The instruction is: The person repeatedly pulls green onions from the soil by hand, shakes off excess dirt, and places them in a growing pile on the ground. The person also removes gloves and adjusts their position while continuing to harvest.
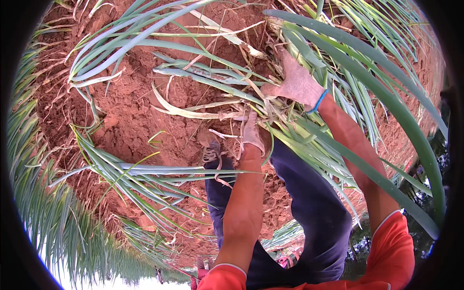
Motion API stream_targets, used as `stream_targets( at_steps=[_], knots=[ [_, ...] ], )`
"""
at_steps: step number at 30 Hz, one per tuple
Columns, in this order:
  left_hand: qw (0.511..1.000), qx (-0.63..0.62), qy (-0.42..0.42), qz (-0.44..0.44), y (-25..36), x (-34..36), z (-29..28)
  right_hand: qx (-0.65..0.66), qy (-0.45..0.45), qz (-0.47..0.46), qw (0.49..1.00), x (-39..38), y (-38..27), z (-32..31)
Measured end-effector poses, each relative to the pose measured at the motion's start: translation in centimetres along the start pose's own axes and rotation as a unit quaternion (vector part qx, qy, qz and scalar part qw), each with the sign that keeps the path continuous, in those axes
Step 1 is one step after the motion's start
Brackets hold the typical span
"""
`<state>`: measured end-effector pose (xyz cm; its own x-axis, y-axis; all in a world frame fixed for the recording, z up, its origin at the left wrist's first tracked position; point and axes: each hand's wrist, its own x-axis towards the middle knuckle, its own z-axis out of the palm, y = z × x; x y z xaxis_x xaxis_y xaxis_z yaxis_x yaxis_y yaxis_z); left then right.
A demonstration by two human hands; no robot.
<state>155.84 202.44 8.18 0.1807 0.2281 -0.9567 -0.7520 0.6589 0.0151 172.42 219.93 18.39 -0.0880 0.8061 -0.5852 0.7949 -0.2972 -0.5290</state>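
Long green onions with dry, pale outer leaves lie gathered in front of me. My left hand, in a dirty pale glove, is closed around the lower ends of some stalks; its fingertips are partly hidden among dry leaves. My right hand, in a similar glove with a blue cuff, reaches over the bundle. Its thumb points left and its fingers wrap round the stalks at the far side, with the fingertips hidden. Thick green leaves arch from beside this hand toward the lower right.
Loose bunches of green onions lie on the reddish soil: one at the far left, another at the nearer left. Standing rows line the left rim. My dark trouser legs and a shoe are below my hands.
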Motion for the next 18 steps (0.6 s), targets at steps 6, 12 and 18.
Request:
stream_targets(
  at_steps=[6,12,18],
  knots=[
    [0.982,-0.128,-0.135,0.020,-3.7,10.6,-5.0,0.155,-0.197,0.130,0.959,6.5,10.6,6.3],
    [0.969,-0.172,-0.161,0.073,-0.6,5.4,-1.1,0.399,-0.280,0.078,0.870,4.8,16.6,9.1],
    [0.966,-0.177,-0.077,0.173,2.8,0.0,0.8,0.378,-0.275,0.017,0.884,5.0,12.8,7.1]
  ],
)
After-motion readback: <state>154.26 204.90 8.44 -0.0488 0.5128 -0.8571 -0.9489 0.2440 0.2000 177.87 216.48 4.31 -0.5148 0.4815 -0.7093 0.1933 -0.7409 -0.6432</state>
